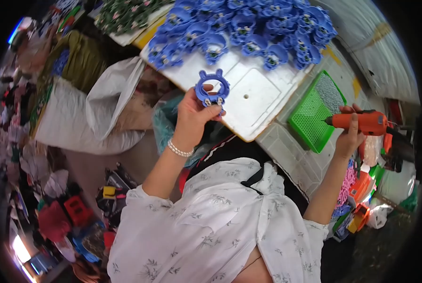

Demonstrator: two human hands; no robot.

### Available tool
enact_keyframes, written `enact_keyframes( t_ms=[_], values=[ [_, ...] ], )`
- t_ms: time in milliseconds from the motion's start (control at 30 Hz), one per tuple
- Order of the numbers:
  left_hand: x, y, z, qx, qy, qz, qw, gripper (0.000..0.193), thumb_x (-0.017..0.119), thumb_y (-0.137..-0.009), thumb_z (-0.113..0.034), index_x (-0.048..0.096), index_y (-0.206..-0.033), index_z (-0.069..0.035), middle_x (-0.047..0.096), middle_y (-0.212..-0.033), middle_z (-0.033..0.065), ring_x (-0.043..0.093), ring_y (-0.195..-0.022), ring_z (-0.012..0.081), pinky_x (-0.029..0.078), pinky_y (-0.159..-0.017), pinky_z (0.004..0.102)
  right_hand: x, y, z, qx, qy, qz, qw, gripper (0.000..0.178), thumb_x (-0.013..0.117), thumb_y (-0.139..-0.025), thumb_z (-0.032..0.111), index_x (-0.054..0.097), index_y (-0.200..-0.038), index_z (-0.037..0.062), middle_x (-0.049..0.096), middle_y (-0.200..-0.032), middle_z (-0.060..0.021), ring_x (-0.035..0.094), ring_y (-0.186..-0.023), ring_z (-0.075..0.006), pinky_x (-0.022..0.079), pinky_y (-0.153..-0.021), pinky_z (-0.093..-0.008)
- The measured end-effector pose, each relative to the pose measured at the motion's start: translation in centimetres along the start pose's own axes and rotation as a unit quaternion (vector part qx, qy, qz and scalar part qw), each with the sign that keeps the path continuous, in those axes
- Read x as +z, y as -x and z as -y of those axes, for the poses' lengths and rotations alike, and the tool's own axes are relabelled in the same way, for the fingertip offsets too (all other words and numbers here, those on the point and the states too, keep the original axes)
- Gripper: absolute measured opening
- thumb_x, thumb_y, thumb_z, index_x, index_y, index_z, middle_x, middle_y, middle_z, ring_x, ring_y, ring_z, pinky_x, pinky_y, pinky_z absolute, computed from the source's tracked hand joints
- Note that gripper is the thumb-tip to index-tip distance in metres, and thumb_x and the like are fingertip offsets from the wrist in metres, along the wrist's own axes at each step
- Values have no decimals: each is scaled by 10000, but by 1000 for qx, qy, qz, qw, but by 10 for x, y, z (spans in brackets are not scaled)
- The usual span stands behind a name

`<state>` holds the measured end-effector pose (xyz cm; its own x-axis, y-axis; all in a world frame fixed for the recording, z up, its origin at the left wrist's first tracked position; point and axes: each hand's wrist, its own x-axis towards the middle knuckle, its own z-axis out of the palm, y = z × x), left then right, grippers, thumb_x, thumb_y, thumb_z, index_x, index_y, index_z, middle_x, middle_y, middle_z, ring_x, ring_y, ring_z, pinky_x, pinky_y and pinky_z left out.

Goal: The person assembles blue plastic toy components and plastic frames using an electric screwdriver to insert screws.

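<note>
My left hand (197, 114) is closed on a blue plastic ring-shaped piece (213, 87) with two ear-like knobs on top. Small pale and dark bits sit at the lower part of that piece, by my thumb. Over at the right, my right hand (350, 137) wraps round an orange glue gun (362, 122), whose dark nozzle points left toward a green perforated basket (310, 118). Grey small pieces (330, 93) lie in the far part of this basket. Beneath the ring piece is a white board (255, 101), and a heap of similar blue pieces (248, 28) covers its far side.
A white sack (74, 122) and an olive bag (86, 54) stand at the left. Green and pink pieces (128, 14) lie at the far left. Large wrapped bundles (376, 47) fill the far right. Mixed goods (362, 188) crowd the floor at the right.
</note>
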<state>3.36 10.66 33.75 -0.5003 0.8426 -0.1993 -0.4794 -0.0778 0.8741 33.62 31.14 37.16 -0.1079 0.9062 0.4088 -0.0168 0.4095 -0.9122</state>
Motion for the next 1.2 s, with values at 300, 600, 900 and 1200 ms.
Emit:
enact_keyframes(
  t_ms=[300,600,900,1200],
  values=[
    [-116,23,39,28,-14,-171,985,360,629,-741,14,471,-1061,-31,607,-844,70,619,-646,146,505,-523,233,6,44,39,-233,252,-84,936,453,546,-801,136,438,-1181,-85,509,-1130,-166,516,-993,-245,422,-871,-342],
    [-174,44,117,-149,-72,-247,955,359,620,-737,-12,460,-1052,-77,597,-859,54,612,-642,155,493,-522,236,213,188,-17,-206,319,623,684,202,521,-765,23,582,-957,17,560,-1069,-165,555,-968,-329,467,-807,-382],
    [-185,25,122,-134,-160,-248,946,306,637,-691,-22,488,-958,-8,607,-838,128,615,-627,178,479,-500,265,256,209,-169,-170,589,703,360,221,543,-783,193,688,-929,114,638,-1002,-111,590,-990,-265,444,-863,-412],
    [-225,-7,185,-241,-558,-192,771,327,620,-710,-107,550,-1001,24,591,-998,265,564,-974,394,465,-840,427,248,198,-121,-106,635,621,447,173,529,-787,104,700,-784,124,667,-822,-77,631,-856,-239,491,-680,-361]
  ],
)
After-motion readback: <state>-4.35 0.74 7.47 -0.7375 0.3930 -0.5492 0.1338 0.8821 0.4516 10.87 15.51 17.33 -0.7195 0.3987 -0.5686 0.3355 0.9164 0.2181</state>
